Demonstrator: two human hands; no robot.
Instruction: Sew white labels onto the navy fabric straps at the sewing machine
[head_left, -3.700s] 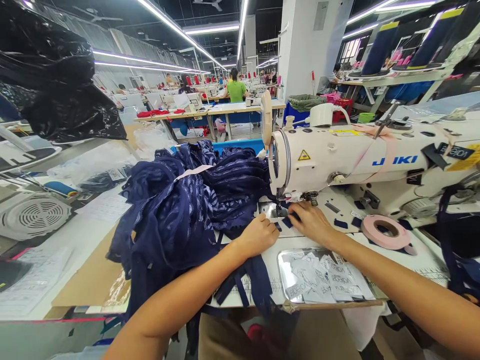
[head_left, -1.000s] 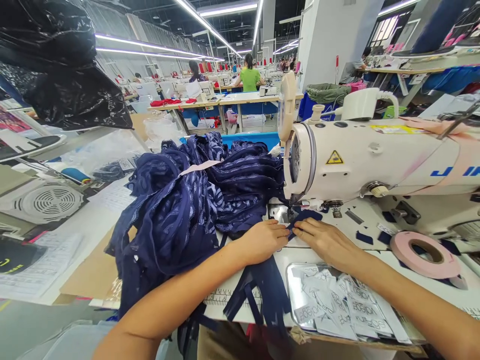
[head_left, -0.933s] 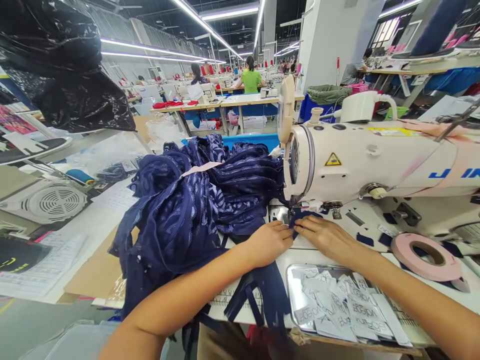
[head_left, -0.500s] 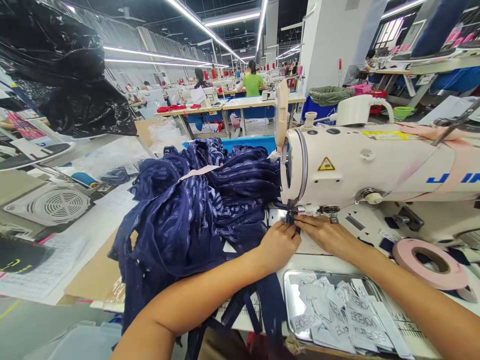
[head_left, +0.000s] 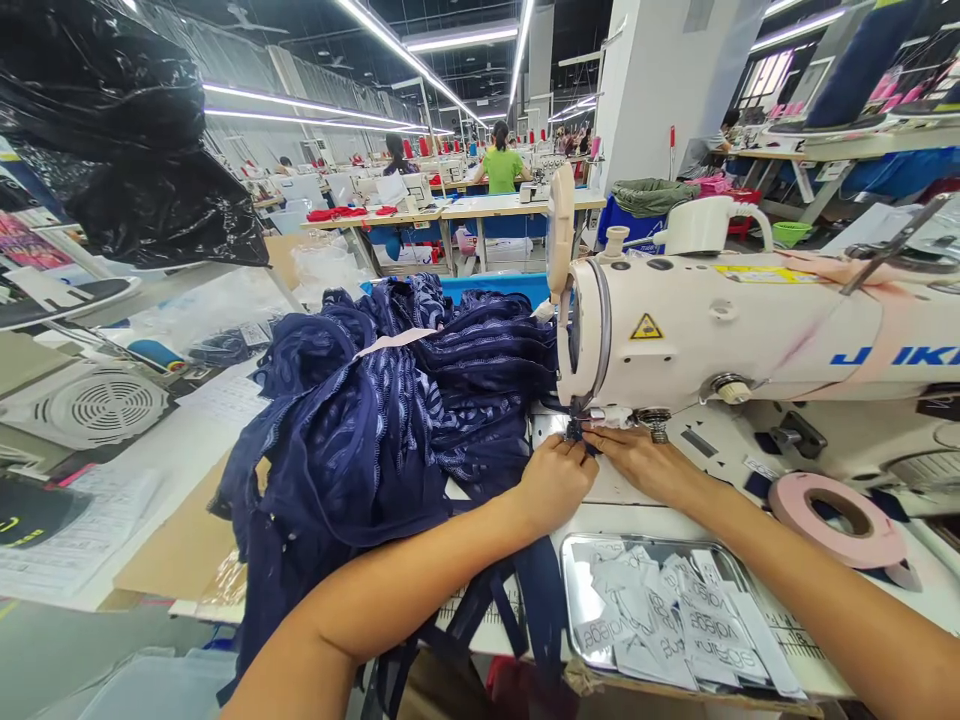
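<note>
Just under the needle end of a cream sewing machine (head_left: 675, 320), both hands work close together. My left hand (head_left: 556, 482) is closed, its fingers pinching a small piece of navy fabric (head_left: 574, 430) at the presser foot. My right hand (head_left: 641, 462) lies palm down beside it, fingers stretched out and their tips against the same fabric at its right side. A big heap of navy lace-trimmed garments (head_left: 375, 400) is piled left of the machine, with navy straps (head_left: 544, 590) hanging over the front edge beneath my left forearm.
A metal tray (head_left: 574, 610) full of white printed labels (head_left: 675, 620) sits in front of the machine. Right of it lies a pink tape roll (head_left: 795, 505). A black plastic bag (head_left: 150, 150) hangs at upper left. A person in green (head_left: 501, 168) sits farther off, among other machines.
The view has shifted slightly, so the machine and tray appear a little farther left. Both hands stay at the presser foot in nearly the same pose.
</note>
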